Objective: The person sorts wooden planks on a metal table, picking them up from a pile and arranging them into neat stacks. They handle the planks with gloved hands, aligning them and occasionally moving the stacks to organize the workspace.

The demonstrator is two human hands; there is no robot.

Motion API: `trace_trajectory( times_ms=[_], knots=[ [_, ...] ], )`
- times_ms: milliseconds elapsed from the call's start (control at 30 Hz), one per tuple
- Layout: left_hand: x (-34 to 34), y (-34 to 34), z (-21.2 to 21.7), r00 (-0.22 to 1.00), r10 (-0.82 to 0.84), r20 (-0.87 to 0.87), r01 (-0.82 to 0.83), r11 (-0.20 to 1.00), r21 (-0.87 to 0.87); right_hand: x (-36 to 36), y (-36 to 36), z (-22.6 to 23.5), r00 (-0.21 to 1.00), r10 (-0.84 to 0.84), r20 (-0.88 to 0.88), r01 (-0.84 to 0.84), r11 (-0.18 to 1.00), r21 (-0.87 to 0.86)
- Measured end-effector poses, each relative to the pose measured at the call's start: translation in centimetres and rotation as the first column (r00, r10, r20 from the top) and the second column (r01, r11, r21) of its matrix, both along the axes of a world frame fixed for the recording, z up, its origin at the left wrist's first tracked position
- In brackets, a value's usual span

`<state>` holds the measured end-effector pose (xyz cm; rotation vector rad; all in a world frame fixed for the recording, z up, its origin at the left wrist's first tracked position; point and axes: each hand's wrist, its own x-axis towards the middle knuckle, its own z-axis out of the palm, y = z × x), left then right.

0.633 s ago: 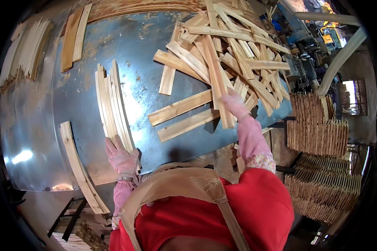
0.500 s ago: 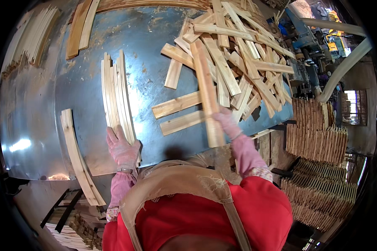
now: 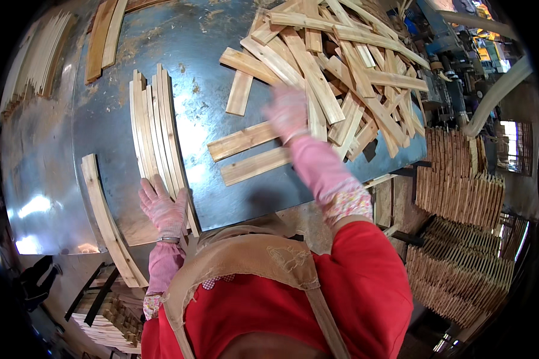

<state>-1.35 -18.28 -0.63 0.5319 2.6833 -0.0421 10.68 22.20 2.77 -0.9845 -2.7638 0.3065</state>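
Note:
My left hand (image 3: 163,206), in a pale pink glove, lies with fingers spread on the near ends of a row of long wooden strips (image 3: 159,125) set side by side on the metal-topped table. My right hand (image 3: 286,113), gloved too, is smeared by motion over the near left part of a loose heap of wooden boards (image 3: 326,81). Whether its fingers grip anything cannot be made out. Just below it, two short boards (image 3: 241,142) lie side by side, their right ends near my wrist and sleeve.
A single board (image 3: 109,221) juts over the table's front edge on the left. More strips (image 3: 39,57) and two boards (image 3: 105,42) lie at the far left. Stacked wood (image 3: 458,185) stands right of the metal table (image 3: 48,179), beside machinery (image 3: 446,84) and a pale hose (image 3: 497,96).
The long board that my right hand held is out of that hand, and the row at my left hand looks wider. My right hand has moved left and away, onto the heap.

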Motion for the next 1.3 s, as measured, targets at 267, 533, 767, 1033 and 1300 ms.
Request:
trace_trajectory(
  times_ms=[267, 533, 767, 1033, 1300],
  knots=[
    [0.8, 3.6, -0.6, 0.937, -0.188, -0.294, 0.291, 0.886, 0.360, 5.2, 13.3, 0.9, 0.723, -0.377, 0.579, 0.576, 0.792, -0.203],
    [6.8, 13.3, 1.8, 0.886, -0.446, 0.126, 0.138, 0.513, 0.847, 19.0, 2.2, 8.3, 0.856, -0.513, -0.065, -0.192, -0.199, -0.961],
    [6.8, 20.2, 4.9, 0.410, -0.509, 0.757, -0.702, 0.353, 0.618, 11.3, -5.3, 1.8, 0.913, -0.340, -0.225, -0.196, 0.118, -0.974],
    [-8.7, 9.7, 5.4, 0.797, 0.160, 0.582, -0.596, 0.364, 0.716, -3.2, -15.1, -4.1, 0.987, 0.072, -0.140, -0.154, 0.630, -0.761],
    [-15.0, -6.4, -1.3, 0.952, 0.296, 0.070, -0.272, 0.727, 0.631, -5.2, -24.5, -3.2, 0.907, 0.355, 0.229, -0.037, 0.606, -0.794]
  ],
)
